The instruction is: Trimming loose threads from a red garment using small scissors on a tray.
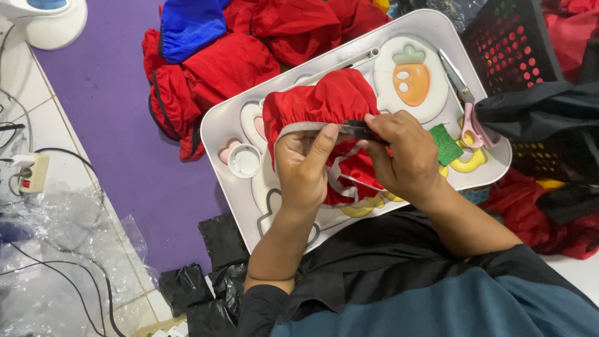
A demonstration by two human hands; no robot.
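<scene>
Dark sleeve nearest the lens. Left hand (304,168) pinches the grey elastic hem of a red gathered garment (321,103), holding it taut at tray centre. Right hand (402,153) grips a small dark thread snipper (359,129) at the hem. Pink scissors (468,118) lie at 3 o'clock on the white tray (215,125).

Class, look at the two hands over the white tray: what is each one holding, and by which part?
The left hand pinches the red garment at its grey elastic hem. The right hand grips a small dark tool at its rear end; its kind cannot be told.
</scene>
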